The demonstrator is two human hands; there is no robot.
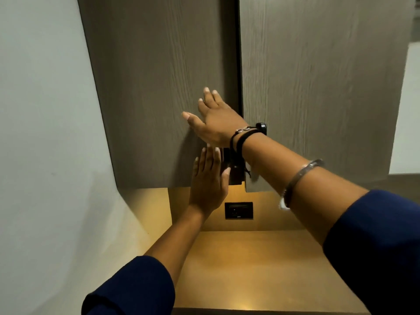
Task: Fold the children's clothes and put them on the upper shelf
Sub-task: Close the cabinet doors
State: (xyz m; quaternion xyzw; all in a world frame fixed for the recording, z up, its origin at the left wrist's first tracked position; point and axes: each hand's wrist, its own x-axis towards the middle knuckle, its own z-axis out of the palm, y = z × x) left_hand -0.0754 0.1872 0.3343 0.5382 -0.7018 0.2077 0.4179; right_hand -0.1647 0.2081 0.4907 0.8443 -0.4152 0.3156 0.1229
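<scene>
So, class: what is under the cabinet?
A lit wooden counter and a back panel with a dark socket. The left hand and right arm cover parts of the panel.

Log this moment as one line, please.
stage: both hands at left door | left hand: open, fingers straight, near its bottom edge | right hand: open, flat on it | clothes: not in view

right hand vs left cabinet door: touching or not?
Touching. Head view: the right hand lies palm-down with straight fingers flat against the left door, and no gap shows under it.
</scene>
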